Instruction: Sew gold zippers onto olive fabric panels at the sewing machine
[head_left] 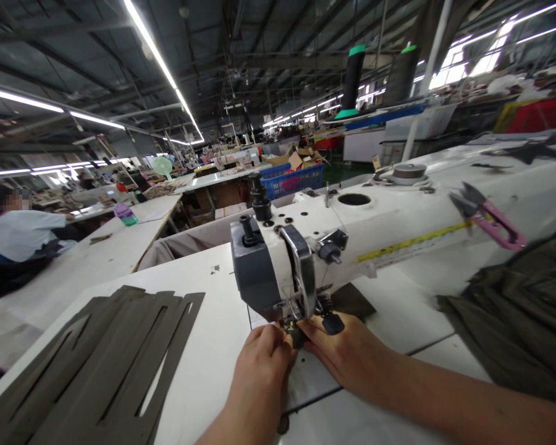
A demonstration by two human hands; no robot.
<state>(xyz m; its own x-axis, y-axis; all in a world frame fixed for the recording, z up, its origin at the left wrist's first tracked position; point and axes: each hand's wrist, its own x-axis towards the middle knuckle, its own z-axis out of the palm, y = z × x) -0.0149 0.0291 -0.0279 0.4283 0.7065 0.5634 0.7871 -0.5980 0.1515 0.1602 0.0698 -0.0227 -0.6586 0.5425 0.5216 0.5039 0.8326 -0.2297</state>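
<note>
A small, dark olive-green fabric piece (297,337) is pinched at its left side by the left hand (264,357) and at its right by the right hand (347,347), both being held close together just below the head of a white-and-grey metal sewing machine (375,216).

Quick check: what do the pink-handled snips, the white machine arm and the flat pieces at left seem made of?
Snips: blades probably steel, dark and metallic; the pink handle could be plastic or coated metal. Machine arm: likely painted metal, its smooth white surface softly shiny. Flat pieces: seemingly fabric, matte, thin and layered; fibre unclear.
</note>
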